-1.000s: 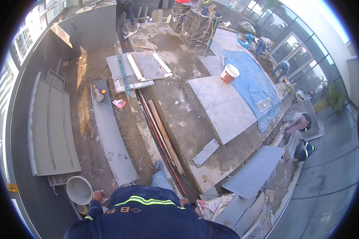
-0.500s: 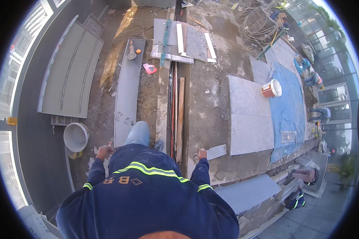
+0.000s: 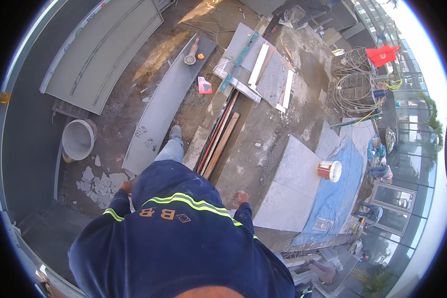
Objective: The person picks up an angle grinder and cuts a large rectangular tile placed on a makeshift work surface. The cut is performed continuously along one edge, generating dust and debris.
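Lighting: bright daylight, mostly diffuse. Direct sun forms a warm strip on the ground [image 3: 156, 62], upper left. Upper-right rim overexposed to white; reflections on the glass facade [image 3: 414, 144]. Lower-left area dim, hazy. Fisheye curvature marked; black surround, blue fringing. Hands [image 3: 241, 197] lack fine detail.

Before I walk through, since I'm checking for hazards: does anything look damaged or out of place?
Yes: flat, pale-grey broken fragments lie scattered near the left hand, jagged and uneven, unlike the long, unbroken grey slab.
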Demonstrator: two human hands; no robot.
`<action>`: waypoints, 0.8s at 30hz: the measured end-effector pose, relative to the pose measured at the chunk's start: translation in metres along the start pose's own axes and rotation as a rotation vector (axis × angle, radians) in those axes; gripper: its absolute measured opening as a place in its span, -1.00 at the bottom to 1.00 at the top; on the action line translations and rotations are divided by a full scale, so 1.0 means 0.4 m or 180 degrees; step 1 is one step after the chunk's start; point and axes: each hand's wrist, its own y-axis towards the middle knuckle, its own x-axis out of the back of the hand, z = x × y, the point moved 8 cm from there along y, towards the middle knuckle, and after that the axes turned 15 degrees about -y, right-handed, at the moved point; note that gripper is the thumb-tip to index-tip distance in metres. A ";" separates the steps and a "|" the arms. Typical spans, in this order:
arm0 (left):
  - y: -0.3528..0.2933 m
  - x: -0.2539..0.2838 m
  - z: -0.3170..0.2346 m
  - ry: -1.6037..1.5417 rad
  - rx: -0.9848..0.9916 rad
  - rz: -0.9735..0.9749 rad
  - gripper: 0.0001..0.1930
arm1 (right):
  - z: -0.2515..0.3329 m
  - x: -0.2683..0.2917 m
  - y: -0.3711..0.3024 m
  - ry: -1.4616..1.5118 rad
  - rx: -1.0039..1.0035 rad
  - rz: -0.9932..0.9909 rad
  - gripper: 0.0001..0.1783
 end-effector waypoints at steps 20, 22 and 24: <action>0.205 0.446 -0.248 -0.5188 0.2104 -0.2225 -0.63 | 0.946 0.350 0.662 -0.3119 0.0526 0.0253 -0.59; 0.078 0.290 -0.271 -0.5186 0.2904 -0.2318 -0.62 | 1.064 0.346 0.801 -0.3529 0.0686 0.0294 -0.56; -0.047 0.139 -0.369 -0.5469 0.3678 -0.2497 -0.67 | 1.191 0.321 0.963 -0.3867 0.0991 0.0257 -0.54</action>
